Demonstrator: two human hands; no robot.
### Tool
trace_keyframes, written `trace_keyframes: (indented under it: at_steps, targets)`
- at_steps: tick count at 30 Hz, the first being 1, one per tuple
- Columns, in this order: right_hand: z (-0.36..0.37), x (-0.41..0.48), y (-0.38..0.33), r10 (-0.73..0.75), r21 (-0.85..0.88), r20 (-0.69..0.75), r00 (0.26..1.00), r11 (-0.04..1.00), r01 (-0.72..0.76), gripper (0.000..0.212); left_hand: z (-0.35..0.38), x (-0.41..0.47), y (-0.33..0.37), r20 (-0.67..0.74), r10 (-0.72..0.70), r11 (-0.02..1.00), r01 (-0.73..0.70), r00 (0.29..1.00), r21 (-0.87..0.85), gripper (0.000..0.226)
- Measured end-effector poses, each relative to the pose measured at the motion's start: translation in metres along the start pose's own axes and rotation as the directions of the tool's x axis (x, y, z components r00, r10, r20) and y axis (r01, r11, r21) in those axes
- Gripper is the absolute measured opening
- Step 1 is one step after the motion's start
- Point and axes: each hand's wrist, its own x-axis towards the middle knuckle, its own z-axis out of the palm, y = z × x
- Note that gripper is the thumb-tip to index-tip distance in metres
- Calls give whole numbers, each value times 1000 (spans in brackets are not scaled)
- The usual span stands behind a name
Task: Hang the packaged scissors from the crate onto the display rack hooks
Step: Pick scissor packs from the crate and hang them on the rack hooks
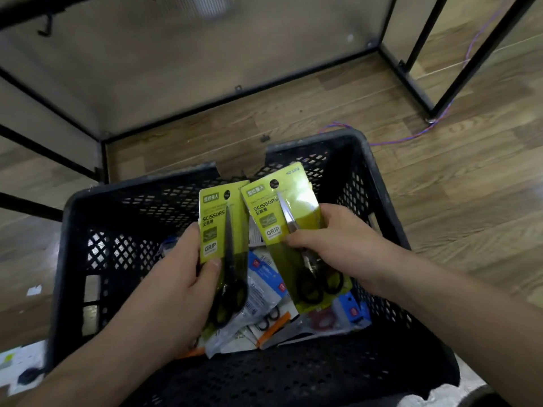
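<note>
Over the black mesh crate (88, 230), each hand holds a green-carded pack of black-handled scissors. My left hand (179, 277) grips the left scissors pack (217, 218) by its left edge, thumb across the card front. My right hand (338, 233) pinches the right scissors pack (270, 207) at mid-card, thumb on the front and fingers behind. Both packs stand with their hang holes upward, side by side. More packaged scissors (264, 295) lie in a heap on the crate bottom. A black rack hook (45, 26) shows at the top left.
The black-framed display rack (205, 104) with its pale back panel stands behind the crate on a wooden floor. Another frame post (440, 104) rises at the right, with a purple cable (411, 136) on the floor. Loose packs (20, 359) lie at the lower left.
</note>
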Motion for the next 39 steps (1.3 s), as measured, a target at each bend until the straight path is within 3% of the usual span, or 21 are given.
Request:
trace_keyframes:
  at_steps: [9, 13, 17, 19, 21, 22, 25, 29, 33, 36, 39]
  targets:
    - [2, 6, -2, 36, 75, 53, 998, 996, -40, 11, 0, 4, 3, 22, -30, 997, 29, 999, 66, 24]
    - [0, 4, 0, -24, -29, -4, 1000, 999, 24, 10, 3, 0, 18, 54, -65, 990, 58, 996, 133, 20]
    - [-8, 9, -6, -139, -195, -54, 989, 973, 126, 11, 4, -1, 31, 100, -113, 984, 97, 989, 147, 30]
    - [-21, 16, -11, -274, -400, -59, 960, 888, 229, 17, 2, 2, 28, 91, -154, 981, 141, 984, 132, 28]
    - [-43, 21, -22, -414, -661, -44, 909, 694, 284, 24, -2, 5, 24, 54, -169, 976, 159, 984, 149, 26]
    - [-55, 22, -27, -443, -704, -47, 895, 651, 285, 25, -4, 6, 23, 38, -174, 974, 167, 984, 154, 26]
    - [-73, 25, -24, -445, -641, 19, 895, 681, 353, 20, -6, 5, 23, 31, -180, 975, 174, 983, 141, 27]
    - [-66, 35, 2, -572, -815, 85, 816, 431, 387, 34, -1, 11, 19, 58, -163, 973, 150, 985, 177, 24]
    - [-68, 32, 3, -599, -786, 21, 801, 485, 383, 26, 3, 22, 9, 43, -132, 973, 122, 990, 194, 17]
    - [-60, 28, 2, -618, -839, 23, 786, 416, 352, 31, 1, 31, 6, 52, -117, 982, 108, 992, 155, 17]
    - [-58, 27, -2, -573, -881, 16, 819, 380, 283, 39, -6, 38, 1, 75, -116, 993, 113, 990, 44, 20]
